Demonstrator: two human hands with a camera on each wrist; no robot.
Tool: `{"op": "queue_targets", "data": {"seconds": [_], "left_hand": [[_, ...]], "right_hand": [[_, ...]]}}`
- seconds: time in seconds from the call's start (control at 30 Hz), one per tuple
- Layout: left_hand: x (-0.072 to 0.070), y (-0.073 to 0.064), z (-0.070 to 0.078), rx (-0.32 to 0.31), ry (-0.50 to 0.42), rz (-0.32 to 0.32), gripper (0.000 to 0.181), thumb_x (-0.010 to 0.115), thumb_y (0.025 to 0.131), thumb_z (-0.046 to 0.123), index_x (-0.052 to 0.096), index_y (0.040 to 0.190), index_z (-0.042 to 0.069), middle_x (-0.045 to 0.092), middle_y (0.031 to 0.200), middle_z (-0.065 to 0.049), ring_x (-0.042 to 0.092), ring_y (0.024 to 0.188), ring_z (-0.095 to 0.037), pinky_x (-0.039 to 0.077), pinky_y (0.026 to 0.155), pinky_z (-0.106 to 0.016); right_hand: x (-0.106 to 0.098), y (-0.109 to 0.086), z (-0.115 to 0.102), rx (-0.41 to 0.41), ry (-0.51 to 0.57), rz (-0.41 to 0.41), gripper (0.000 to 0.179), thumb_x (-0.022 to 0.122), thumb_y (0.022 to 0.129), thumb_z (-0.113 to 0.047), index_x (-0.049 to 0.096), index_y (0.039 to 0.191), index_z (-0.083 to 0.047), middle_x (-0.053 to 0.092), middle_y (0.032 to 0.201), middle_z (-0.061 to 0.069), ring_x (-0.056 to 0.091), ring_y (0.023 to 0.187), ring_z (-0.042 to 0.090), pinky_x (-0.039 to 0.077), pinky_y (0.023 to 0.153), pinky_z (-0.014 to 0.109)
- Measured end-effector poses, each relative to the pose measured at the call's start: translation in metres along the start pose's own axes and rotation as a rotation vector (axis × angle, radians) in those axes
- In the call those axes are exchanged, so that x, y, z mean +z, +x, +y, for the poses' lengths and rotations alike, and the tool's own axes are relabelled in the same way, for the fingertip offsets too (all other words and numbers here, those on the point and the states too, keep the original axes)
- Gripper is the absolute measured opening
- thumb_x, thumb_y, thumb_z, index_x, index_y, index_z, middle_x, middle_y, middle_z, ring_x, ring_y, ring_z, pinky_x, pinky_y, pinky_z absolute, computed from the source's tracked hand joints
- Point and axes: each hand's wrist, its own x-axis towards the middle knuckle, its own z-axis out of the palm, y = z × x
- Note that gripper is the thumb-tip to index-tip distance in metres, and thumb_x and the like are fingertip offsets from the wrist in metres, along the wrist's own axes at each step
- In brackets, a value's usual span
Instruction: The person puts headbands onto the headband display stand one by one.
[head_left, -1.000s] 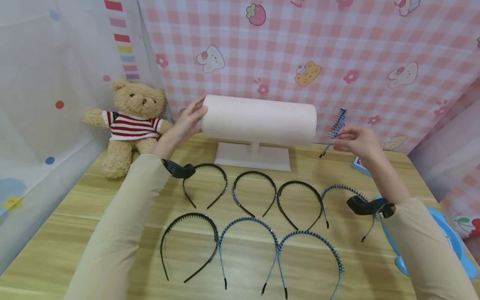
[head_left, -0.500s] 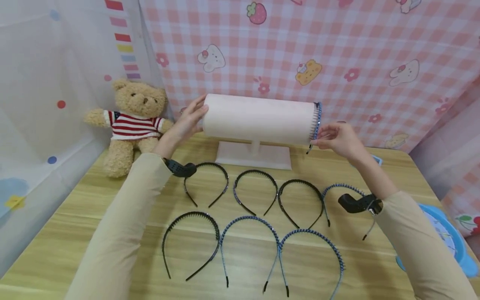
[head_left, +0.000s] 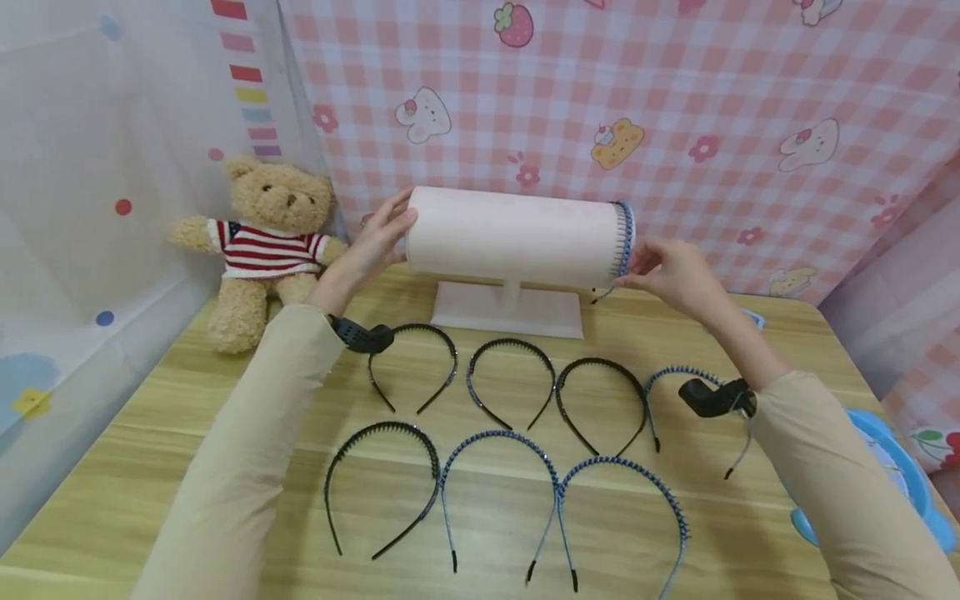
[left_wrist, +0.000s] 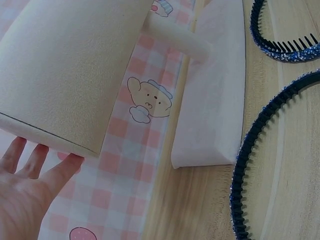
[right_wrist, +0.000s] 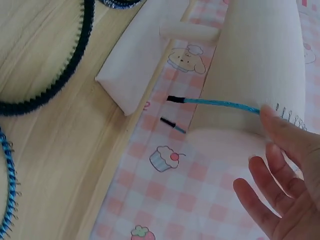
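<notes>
A pale cylindrical display stand (head_left: 517, 237) lies sideways on a post and flat base. At its left end my left hand (head_left: 371, 246) rests; in the left wrist view the straight fingertips (left_wrist: 70, 162) touch the end rim. Around the right end sits a blue beaded headband (head_left: 624, 240) with wire teeth. My right hand (head_left: 671, 271) holds its side; the right wrist view shows the thumb on the blue band, the other fingers loosely bent beside the end face. The band's black tips (right_wrist: 175, 99) stick out past the cylinder.
Black headbands (head_left: 382, 427) and blue headbands (head_left: 498, 435) lie in two rows on the wooden table (head_left: 187, 467). A teddy bear (head_left: 273, 250) sits at the back left. A blue toy-like tray (head_left: 915, 475) stands at right, partly behind my sleeve. Checked cloth hangs behind.
My right hand has brought the blue headband leftward from the air onto the cylinder's right end and slid it slightly inward. My left hand stays at the left end.
</notes>
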Motion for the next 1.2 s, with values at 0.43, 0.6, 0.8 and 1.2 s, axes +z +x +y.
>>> {"op": "queue_targets", "data": {"seconds": [0.43,0.6,0.8,1.2], "left_hand": [[-0.002,0.0,-0.001,-0.004,0.017,-0.008,0.06,0.042,0.095,0.028,0.013,0.147,0.024,0.01,0.153,-0.006,0.019,0.139,-0.027,0.027,0.107,-0.054],[-0.004,0.001,-0.001,-0.001,0.025,-0.012,0.061,0.043,0.095,0.028,0.013,0.147,0.023,0.009,0.154,-0.006,0.018,0.14,-0.027,0.026,0.108,-0.054],[-0.003,0.002,-0.003,-0.005,0.024,-0.019,0.059,0.042,0.095,0.027,0.014,0.147,0.024,0.01,0.153,-0.006,0.02,0.139,-0.028,0.028,0.107,-0.054],[-0.002,0.001,-0.003,0.015,0.023,0.002,0.06,0.043,0.095,0.028,0.014,0.147,0.023,0.013,0.153,-0.006,0.021,0.138,-0.026,0.029,0.106,-0.055]], "right_hand": [[-0.027,0.018,0.029,0.114,0.295,-0.167,0.069,0.068,0.082,-0.028,0.031,0.138,-0.012,0.028,0.145,0.016,0.03,0.13,0.041,0.033,0.103,0.054],[-0.028,0.032,0.039,0.079,0.368,-0.289,0.094,0.067,0.083,-0.022,-0.001,0.146,-0.035,-0.01,0.154,-0.007,0.001,0.137,0.048,0.012,0.105,0.066],[-0.024,0.04,0.037,0.108,0.321,-0.377,0.091,0.067,0.083,-0.027,0.002,0.144,-0.044,-0.008,0.154,-0.007,0.0,0.137,0.047,0.007,0.103,0.069],[-0.019,0.051,0.009,-0.034,0.121,-0.314,0.092,0.074,0.076,-0.032,0.016,0.147,-0.023,0.019,0.152,0.014,0.021,0.136,0.04,0.02,0.106,0.061]]}}
